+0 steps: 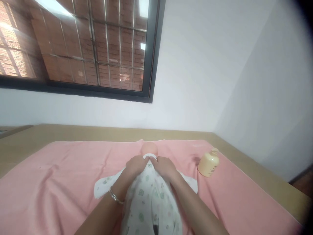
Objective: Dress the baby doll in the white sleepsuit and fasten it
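Observation:
A white baby garment with small green prints lies spread, its sleeves stretched out to both sides. At its collar, my left hand is closed on the left side of the neckline, thumb and fingers pinching the cloth. Close beside it, my right hand pinches the right side of the neckline in the same way. The two thumbs nearly meet in the middle. Just beyond the collar shows the smooth, pinkish round head of what looks like a baby doll. The garment and my hands hide its body.
A pink blanket with wrinkles covers most of the wooden-coloured table. A cream pump bottle stands tilted in view on the blanket's right side. Behind are a white wall and a barred window.

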Available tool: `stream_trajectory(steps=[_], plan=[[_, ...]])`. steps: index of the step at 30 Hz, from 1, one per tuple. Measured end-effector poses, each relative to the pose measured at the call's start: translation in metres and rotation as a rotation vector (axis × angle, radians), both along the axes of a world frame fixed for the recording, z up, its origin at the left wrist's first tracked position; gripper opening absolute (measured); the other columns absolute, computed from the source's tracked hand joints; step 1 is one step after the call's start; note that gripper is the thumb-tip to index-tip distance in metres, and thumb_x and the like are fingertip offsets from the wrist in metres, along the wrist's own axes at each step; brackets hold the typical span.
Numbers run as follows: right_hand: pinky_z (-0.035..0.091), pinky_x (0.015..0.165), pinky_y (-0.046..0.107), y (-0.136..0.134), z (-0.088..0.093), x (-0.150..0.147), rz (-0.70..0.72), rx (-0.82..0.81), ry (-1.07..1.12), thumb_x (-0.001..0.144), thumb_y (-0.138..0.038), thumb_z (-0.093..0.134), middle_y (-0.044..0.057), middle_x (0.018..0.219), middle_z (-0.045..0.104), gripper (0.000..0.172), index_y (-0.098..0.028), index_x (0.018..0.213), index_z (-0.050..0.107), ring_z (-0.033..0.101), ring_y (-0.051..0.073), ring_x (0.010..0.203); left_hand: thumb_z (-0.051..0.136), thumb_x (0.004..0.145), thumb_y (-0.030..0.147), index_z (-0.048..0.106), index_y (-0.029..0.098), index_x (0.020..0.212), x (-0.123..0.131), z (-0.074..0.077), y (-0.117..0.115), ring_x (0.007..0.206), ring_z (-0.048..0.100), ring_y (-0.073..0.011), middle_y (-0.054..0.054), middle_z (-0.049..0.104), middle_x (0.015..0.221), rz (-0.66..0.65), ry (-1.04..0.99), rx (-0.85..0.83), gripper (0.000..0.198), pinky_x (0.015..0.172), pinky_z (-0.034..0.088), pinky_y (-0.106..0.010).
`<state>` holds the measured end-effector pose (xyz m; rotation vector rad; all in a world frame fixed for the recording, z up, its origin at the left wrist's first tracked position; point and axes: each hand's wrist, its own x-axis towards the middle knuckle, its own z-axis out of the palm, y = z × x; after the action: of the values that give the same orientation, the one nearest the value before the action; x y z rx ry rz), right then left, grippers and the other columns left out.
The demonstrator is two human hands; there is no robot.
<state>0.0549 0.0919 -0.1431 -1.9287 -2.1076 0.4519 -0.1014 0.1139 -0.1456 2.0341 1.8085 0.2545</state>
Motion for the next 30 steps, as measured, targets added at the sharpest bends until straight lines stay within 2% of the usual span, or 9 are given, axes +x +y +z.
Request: stream_trajectory(steps=[3, 8, 14, 17, 23, 30], plan=[[0.038, 0.087, 0.039, -0.004, -0.001, -0.008, -0.01, 0.083, -0.044, 0.09, -0.064, 0.009, 0.019, 0.096, 0.066, 0.078, -0.012, 0.094, 0.067, 0.059, 0.029, 0.095, 0.03, 0.084, 0.059, 0.066, 0.017, 0.096, -0.004, -0.01, 0.008, 0.089, 0.063, -0.0263, -0.013, 0.067, 0.103, -0.031, -0.07, -0.047, 0.057, 0.069, 0.045, -0.031], [0.043, 0.079, 0.036, 0.012, -0.017, 0.0, -0.042, -0.065, 0.089, 0.086, -0.07, 0.01, 0.017, 0.106, 0.063, 0.081, -0.013, 0.106, 0.064, 0.059, 0.029, 0.097, 0.025, 0.083, 0.066, 0.067, 0.021, 0.098, 0.0, -0.019, 0.013, 0.097, 0.061, -0.0294, -0.011, 0.067, 0.106, 0.057, -0.079, -0.026, 0.064, 0.076, 0.045, -0.036], [0.042, 0.08, 0.039, 0.02, -0.026, 0.005, -0.055, -0.069, 0.115, 0.084, -0.074, 0.01, 0.017, 0.105, 0.063, 0.083, -0.014, 0.105, 0.063, 0.058, 0.03, 0.098, 0.025, 0.082, 0.066, 0.067, 0.024, 0.099, 0.0, -0.031, 0.02, 0.095, 0.061, -0.0266, -0.009, 0.067, 0.104, 0.058, -0.094, -0.014, 0.062, 0.078, 0.045, -0.035], [0.042, 0.08, 0.039, 0.019, -0.025, 0.004, -0.048, -0.069, 0.117, 0.084, -0.074, 0.009, 0.017, 0.106, 0.063, 0.084, -0.014, 0.106, 0.063, 0.058, 0.03, 0.098, 0.025, 0.082, 0.067, 0.067, 0.024, 0.099, 0.0, -0.03, 0.02, 0.094, 0.061, -0.0261, -0.009, 0.067, 0.104, 0.075, -0.083, -0.024, 0.062, 0.077, 0.045, -0.034], [0.044, 0.078, 0.039, 0.019, -0.025, 0.005, -0.066, -0.065, 0.109, 0.083, -0.075, 0.009, 0.015, 0.103, 0.064, 0.083, -0.015, 0.105, 0.063, 0.058, 0.03, 0.097, 0.025, 0.081, 0.068, 0.067, 0.025, 0.096, 0.001, -0.02, 0.014, 0.093, 0.062, -0.0257, -0.007, 0.068, 0.103, 0.04, -0.084, -0.024, 0.062, 0.078, 0.045, -0.035], [0.043, 0.079, 0.039, 0.019, -0.025, 0.004, -0.073, -0.064, 0.108, 0.083, -0.075, 0.01, 0.016, 0.106, 0.063, 0.084, -0.014, 0.106, 0.063, 0.058, 0.03, 0.098, 0.028, 0.082, 0.066, 0.067, 0.025, 0.097, 0.001, -0.026, 0.017, 0.095, 0.062, -0.027, -0.008, 0.068, 0.104, 0.068, -0.084, -0.002, 0.06, 0.078, 0.045, -0.036]])
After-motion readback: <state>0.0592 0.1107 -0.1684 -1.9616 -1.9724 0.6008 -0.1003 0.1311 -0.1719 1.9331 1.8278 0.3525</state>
